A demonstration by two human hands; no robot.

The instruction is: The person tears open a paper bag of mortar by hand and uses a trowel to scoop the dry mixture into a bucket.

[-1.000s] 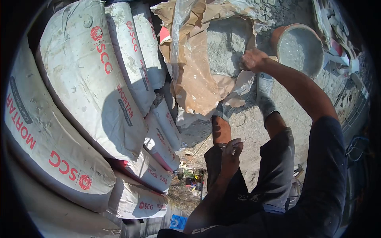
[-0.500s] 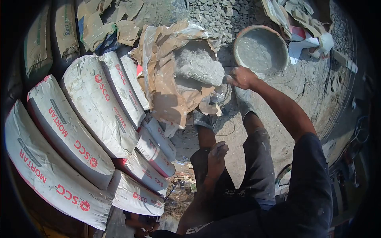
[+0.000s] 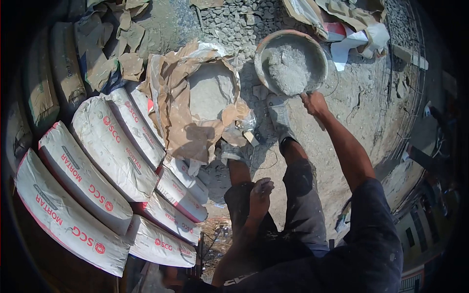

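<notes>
Beside the mortar-filled basin (image 3: 264, 49), right hand (image 3: 314, 102) fingers curl around its rim; left hand (image 3: 260, 195) rests loosely closed on the thigh

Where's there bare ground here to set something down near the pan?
Bare dusty ground lies right of the right hand and the round pan, toward the torn paper. A smaller patch sits between the boots. It is crowded left: the open sack, stacked mortar bags, and gravel above.

I have one view only, from the camera on my head. It looks steeply down, wide and curved at the edges, past my knees to the dusty grey ground (image 3: 371, 112) close below.
</notes>
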